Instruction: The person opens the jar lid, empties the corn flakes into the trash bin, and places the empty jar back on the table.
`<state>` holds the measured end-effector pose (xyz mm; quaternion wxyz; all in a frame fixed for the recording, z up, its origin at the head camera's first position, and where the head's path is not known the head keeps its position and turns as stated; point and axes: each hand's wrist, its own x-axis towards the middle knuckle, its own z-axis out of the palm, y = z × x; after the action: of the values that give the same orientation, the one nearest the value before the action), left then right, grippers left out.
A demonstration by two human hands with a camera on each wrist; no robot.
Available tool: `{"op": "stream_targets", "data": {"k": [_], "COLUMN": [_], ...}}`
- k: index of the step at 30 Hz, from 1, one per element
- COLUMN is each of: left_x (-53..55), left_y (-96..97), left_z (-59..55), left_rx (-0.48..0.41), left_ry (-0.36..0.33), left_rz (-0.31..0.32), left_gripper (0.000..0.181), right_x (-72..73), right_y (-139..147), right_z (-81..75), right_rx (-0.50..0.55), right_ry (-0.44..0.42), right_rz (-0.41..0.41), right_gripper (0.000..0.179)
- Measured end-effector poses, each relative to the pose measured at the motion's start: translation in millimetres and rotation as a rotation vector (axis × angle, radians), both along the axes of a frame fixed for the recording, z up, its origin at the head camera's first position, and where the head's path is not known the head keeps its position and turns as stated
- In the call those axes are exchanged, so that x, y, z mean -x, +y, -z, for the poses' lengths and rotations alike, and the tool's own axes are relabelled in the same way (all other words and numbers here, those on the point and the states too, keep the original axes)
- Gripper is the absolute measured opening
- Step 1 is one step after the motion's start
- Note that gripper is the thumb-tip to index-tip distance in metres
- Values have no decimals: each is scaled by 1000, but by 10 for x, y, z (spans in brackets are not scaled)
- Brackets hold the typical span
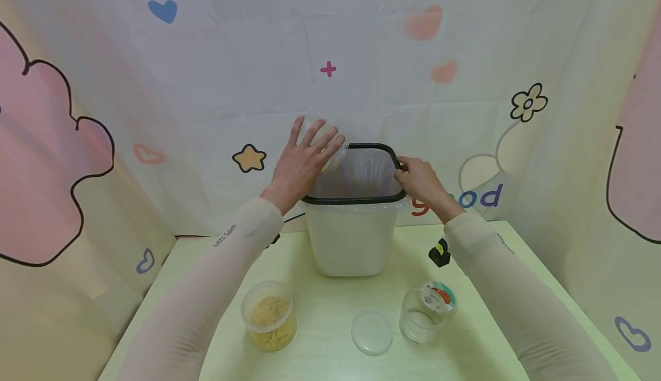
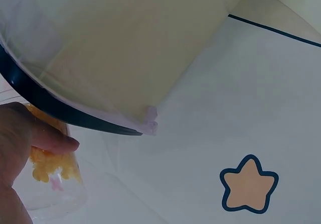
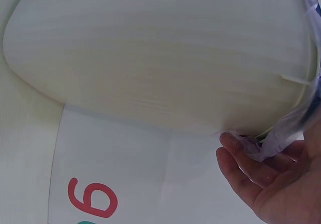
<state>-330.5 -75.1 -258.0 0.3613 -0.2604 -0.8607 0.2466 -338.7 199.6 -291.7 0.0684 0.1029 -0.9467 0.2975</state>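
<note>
My left hand [image 1: 302,163] grips a clear plastic jar [image 1: 338,156], tilted at the left side of the trash can's opening. Yellow pieces [image 2: 44,162] lie inside the jar in the left wrist view, with the thumb pressed along its side. The cream trash can [image 1: 351,237] stands upright near the back of the table, its black rim [image 1: 356,201] holding a translucent bag [image 1: 369,171]. On the can's right side, my right hand [image 1: 420,181] pinches the rim. In the right wrist view, fingers [image 3: 251,169] curl under the bag's folded edge [image 3: 276,146].
A clear tub [image 1: 273,335] of yellow crumbs stands front left. A round translucent lid [image 1: 372,333] lies front centre, left of an empty clear jar [image 1: 415,326]. Behind that jar is a printed lid [image 1: 448,294]. A patterned curtain [image 1: 232,82] hangs behind the table [image 1: 320,323].
</note>
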Motion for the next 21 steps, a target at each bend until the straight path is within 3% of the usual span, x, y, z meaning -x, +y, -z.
{"op": "stream_targets", "data": {"k": [21], "left_x": [0], "left_y": [44], "left_z": [-34], "left_rx": [49], "left_ry": [-5], "left_rz": [-26], "left_gripper": [99], "right_x": [-5], "right_y": [-11], "right_z": [1], "right_rx": [-1], "right_ry": [-4], "right_rz": [17], "right_gripper": [52]}}
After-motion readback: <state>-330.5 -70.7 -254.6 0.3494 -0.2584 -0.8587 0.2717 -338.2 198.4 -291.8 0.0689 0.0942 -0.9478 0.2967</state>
